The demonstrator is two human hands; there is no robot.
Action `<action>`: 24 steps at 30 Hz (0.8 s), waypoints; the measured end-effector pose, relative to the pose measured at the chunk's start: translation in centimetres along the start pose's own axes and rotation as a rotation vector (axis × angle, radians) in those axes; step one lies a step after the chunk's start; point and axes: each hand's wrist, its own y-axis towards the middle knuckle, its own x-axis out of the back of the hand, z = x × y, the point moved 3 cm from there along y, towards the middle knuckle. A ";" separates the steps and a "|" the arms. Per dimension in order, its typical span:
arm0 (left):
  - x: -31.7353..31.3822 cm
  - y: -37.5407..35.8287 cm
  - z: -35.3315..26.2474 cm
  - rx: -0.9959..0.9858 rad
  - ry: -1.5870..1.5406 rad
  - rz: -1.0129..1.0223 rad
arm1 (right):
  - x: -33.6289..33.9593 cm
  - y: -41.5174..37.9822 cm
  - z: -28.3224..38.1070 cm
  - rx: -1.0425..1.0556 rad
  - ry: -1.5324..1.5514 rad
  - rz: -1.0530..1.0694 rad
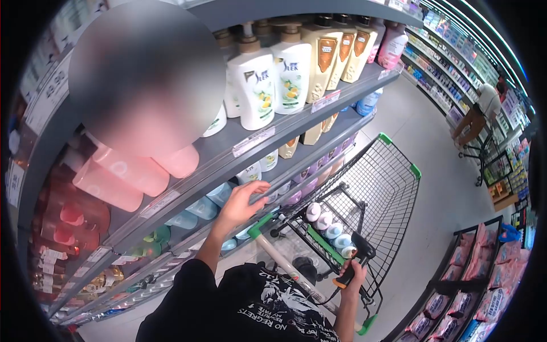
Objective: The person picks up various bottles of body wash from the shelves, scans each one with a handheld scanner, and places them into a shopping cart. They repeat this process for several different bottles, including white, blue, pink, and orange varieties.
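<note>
Gripping a black-and-orange handheld scanner (363,247), the person's R hand (354,275) has its fingers wrapped round the handle, nr the push bar (279,257) of a wire shopping cart (416,171) w/ green corner pieces. Scanner's head sits just beside the near end of a row of bottles (334,231) lying in the cart's seat-end section, approx. 5 visible, pale purple, blue & white ends facing up. L hand (242,203) is empty, fingers loosely spread & a bit curled, held out in front of the lower shelf level; can't tell if it touches the shelf edge. Behind/below that hand: light-blue bottles (202,208) on the lower shelf. Upper shelf, L to R: pink bottles (122,179), white pump bottles (259,88) w/ green-&-yellow labels, then cream-&-gold bottles (322,68), price tags (253,141) along the front edge. Round blur hides part of the upper L area. Person wears a blk T-shirt (191,302) w/ white print. Lower R: rack of pink packs (493,303), well apart fr. the cart. Farther off, upper R, another person (485,105) stands by a 2nd cart (481,153), nr stocked shelves.
</note>
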 end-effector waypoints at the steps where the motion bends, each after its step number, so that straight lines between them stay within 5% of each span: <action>1: 1.2 -0.3 -0.1 -0.079 0.033 -0.055 | 0.2 0.3 -0.3 0.024 0.025 -0.005; 6: 5.5 0.2 -6.6 -0.166 -0.139 -0.227 | 0.6 0.8 -0.7 0.074 -0.014 -0.017; 8: 7.5 1.2 -9.5 -0.376 -0.048 -0.523 | 0.5 0.9 -0.7 0.075 -0.030 -0.010; 11: 10.0 4.1 -10.3 -0.397 -0.060 -0.799 | 0.4 0.7 -0.5 0.085 -0.032 -0.030; 19: 7.4 11.2 -16.4 -0.525 -0.149 -0.668 | 0.6 0.5 -0.3 0.075 -0.067 -0.012; 24: 4.9 17.4 -17.4 -0.451 0.003 -0.836 | 0.4 0.4 -0.2 0.078 -0.073 -0.021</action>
